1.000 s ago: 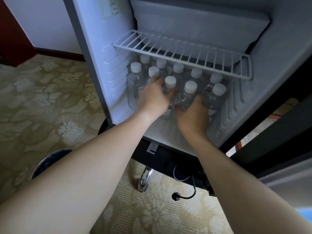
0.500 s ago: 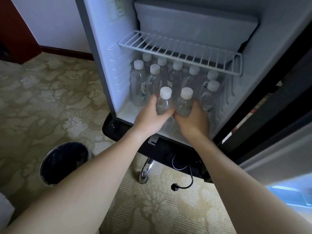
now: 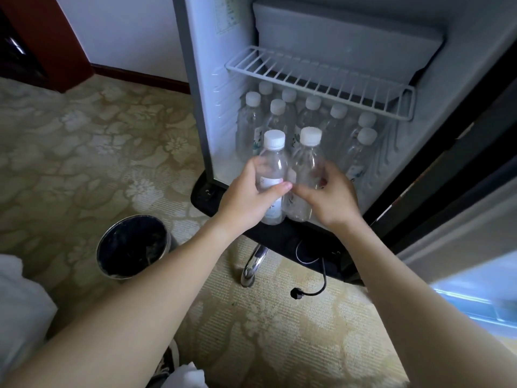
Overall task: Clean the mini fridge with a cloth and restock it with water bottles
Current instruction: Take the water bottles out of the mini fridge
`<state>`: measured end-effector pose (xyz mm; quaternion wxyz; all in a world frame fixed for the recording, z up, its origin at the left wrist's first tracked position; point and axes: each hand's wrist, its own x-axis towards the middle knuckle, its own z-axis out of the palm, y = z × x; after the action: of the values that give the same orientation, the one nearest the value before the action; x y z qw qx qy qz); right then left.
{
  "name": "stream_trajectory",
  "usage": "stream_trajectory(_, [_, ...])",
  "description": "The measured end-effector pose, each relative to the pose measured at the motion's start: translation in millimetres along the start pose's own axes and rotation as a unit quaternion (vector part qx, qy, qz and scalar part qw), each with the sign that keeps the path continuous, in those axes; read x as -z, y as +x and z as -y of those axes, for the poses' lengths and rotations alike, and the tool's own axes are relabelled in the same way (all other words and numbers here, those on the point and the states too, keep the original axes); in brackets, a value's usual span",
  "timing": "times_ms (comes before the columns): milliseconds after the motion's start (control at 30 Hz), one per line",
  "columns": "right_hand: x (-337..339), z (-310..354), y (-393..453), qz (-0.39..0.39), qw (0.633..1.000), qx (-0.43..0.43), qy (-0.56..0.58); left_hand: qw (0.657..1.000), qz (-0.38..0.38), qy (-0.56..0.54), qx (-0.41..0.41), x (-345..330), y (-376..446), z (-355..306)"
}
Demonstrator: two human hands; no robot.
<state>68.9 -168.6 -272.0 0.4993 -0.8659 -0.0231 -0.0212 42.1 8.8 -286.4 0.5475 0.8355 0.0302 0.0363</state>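
Left hand (image 3: 246,197) wrapped round one water bottle (image 3: 272,175), right hand (image 3: 330,200) round another (image 3: 306,175), side by side before the mini fridge (image 3: 212,107); more bottles (image 3: 307,119) standing inside, under its wire shelf (image 3: 319,79).

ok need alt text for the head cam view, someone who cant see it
Two bare hands each grip an upright, white-capped water bottle, left hand on the left bottle, right hand on the right bottle, at the front of an open mini fridge. More bottles stand behind under a bare wire shelf; a dark waste bin sits on patterned carpet.
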Motion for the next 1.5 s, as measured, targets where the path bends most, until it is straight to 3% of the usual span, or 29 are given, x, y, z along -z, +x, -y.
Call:
stream_trajectory(367, [4.2, 55.8, -67.0, 0.026, 0.998, 0.050, 0.025, 0.998, -0.041, -0.042, 0.001, 52.2, -77.7, -30.3])
stream_trajectory(633, [-40.2, 98.1, -90.3, 0.079, 0.993, 0.061, 0.060, 0.992, -0.096, -0.074, 0.012, 112.3, -113.0, -21.1])
stream_trajectory(967, [-135.9, 139.4, -98.6, 0.174, 0.976, 0.088, 0.096, 0.975, -0.192, -0.083, 0.069, 193.6, -135.2, 32.1])
stream_trajectory(1200, [-211.6, 144.0, -96.7, 0.220, 0.968, 0.060, 0.107, 0.958, -0.249, -0.072, 0.121, 236.5, -138.5, 87.7])
stream_trajectory(1500, [-302.8, 112.9, -81.2, 0.268, 0.961, -0.005, 0.073, 0.948, -0.243, -0.074, 0.193, 258.1, -127.5, 162.7])
